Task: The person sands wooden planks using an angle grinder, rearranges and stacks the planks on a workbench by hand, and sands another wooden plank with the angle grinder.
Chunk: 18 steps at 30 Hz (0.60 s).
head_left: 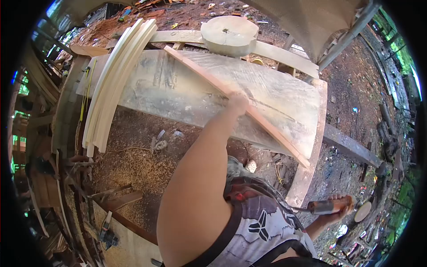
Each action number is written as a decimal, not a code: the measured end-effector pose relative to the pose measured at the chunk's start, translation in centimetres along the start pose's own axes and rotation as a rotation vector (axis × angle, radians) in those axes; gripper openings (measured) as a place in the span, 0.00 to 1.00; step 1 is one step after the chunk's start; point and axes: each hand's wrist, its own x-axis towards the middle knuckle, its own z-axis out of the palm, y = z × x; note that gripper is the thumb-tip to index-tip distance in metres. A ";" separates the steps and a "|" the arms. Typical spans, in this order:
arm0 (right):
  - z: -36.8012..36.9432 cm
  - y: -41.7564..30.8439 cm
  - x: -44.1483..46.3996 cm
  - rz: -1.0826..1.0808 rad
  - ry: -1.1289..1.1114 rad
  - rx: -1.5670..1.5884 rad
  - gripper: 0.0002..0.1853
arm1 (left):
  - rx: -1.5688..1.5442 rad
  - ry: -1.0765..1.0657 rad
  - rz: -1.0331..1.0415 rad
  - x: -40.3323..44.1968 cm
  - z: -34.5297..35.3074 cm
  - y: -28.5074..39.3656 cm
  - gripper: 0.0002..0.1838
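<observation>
A long, narrow wooden strip (275, 131) lies slantwise across a broad worn wooden tabletop (178, 84). My left hand (239, 102) is closed over the strip near its middle, and the arm reaches out straight. Low on the right, away from the table, my right hand (340, 210) grips the body of an angle grinder (321, 207). A round, pale disc (363, 212) shows at the grinder's far end. The grinder's cord runs back towards my shirt.
Several pale, curved wooden strips (118, 84) are stacked across the table's left end, beside a yellow tape measure (86, 89). A thick round wood slab (229, 35) sits at the back edge. Sawdust (142, 171) covers the ground; another power tool (106, 231) lies lower left.
</observation>
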 end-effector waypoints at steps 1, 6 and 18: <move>1.5 -0.2 -0.5 -0.047 0.141 -0.109 0.38 | 0.041 0.000 0.069 0.3 -0.3 -1.2 0.13; 3.7 3.4 -0.5 0.105 -0.098 0.325 0.34 | 0.086 0.051 0.240 -1.9 -2.7 -2.2 0.11; 12.8 12.8 -0.3 0.218 -0.206 0.475 0.33 | -0.186 -0.074 0.165 -6.6 -7.5 -1.4 0.13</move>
